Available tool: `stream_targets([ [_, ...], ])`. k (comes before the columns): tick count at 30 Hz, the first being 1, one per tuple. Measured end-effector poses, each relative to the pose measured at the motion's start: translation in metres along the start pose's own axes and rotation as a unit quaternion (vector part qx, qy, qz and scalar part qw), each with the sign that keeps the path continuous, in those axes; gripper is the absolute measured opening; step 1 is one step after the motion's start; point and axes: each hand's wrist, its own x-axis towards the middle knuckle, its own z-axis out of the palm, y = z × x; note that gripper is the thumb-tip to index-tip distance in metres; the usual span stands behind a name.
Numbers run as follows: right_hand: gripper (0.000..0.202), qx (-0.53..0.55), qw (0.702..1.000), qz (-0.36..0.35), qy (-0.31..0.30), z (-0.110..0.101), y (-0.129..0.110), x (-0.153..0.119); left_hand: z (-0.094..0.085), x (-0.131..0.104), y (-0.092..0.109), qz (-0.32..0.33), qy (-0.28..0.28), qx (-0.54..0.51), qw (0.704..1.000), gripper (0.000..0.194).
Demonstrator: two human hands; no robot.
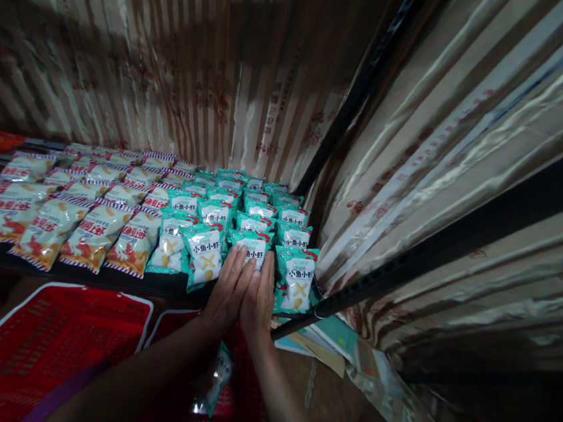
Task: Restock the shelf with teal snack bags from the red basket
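Observation:
My left hand (229, 289) and my right hand (258, 299) lie side by side against the front of a teal-and-white snack bag (252, 242) on the shelf. Their fingers are stretched out and nearly touch each other, covering the bag's lower part. Another teal snack bag (203, 254) stands just left of my left hand, and one more teal bag (297, 281) stands to the right of my right hand. Several rows of the same bags reach back toward the curtain. Below my wrists, a loose teal bag (221, 372) is in a dark red basket (169, 327).
Left of the teal bags, several rows of red-and-white snack bags (92, 234) fill the black shelf (153, 284). A red shopping basket (55, 331) with a white handle sits below. A black metal post (379, 282) slants at the right, beside striped curtains (448, 155). Flat cartons (333, 340) lie lower down.

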Motion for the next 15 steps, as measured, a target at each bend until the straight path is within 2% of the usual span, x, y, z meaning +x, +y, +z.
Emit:
stream_targets([
  [9, 0.057, -0.036, 0.997, -0.058, -0.024, -0.006, 0.018, -0.024, -0.003, -0.006, 0.005, -0.005, -0.025, -0.006, 1.000, 0.053],
  [15, 0.055, -0.046, 0.995, -0.082, -0.029, -0.011, 0.019, -0.030, -0.003, -0.012, 0.008, -0.009, -0.028, 0.012, 0.999, 0.055],
])
